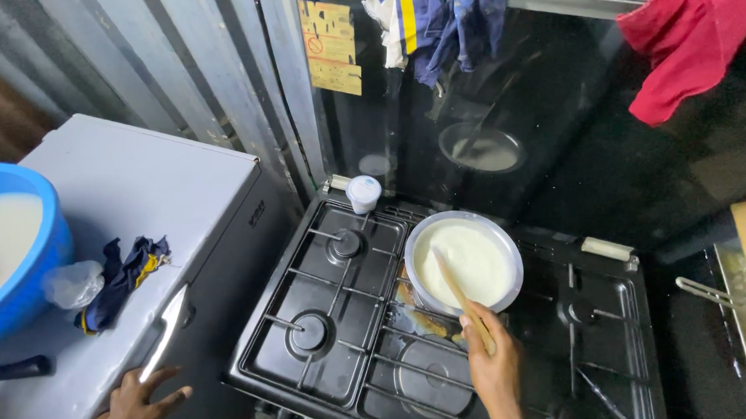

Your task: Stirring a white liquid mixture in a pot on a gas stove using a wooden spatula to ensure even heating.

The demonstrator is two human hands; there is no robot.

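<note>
A wooden stick point(463, 293) is grasped in the right hand point(496, 364), the grip clenched around its lower end, while its far tip is dipped into the white liquid filling a round metal pot point(506, 238). The pot is set on the back middle burner of a black gas stove point(266, 341), close against the raised glass lid, in which its reflection is seen. The liquid is judged to be mid-stir: it looks smooth and pale, with no steam or bubbling to be made out, so how far the cooking has gone cannot be told. Some yellowish spill is seen on the grate just in front of the pot.

The left hand point(136, 405) is laid flat, fingers spread and grasping nothing, on the front edge of a grey cabinet point(141, 184) beside the stove.

Counted: one pot, one stick, and one small white lidded jar point(363, 193) standing at the back of the stove. Four burners are clearly made out, with a fifth partly hidden at the right. On the cabinet's surface one blue bowl point(40, 271) holding more pale liquid is found, with one crumpled clear plastic bag point(71, 284) and one dark blue cloth point(123, 278) just beside it. Above, one red cloth point(689, 37) and some blue and white garments point(432, 17) are hung.
</note>
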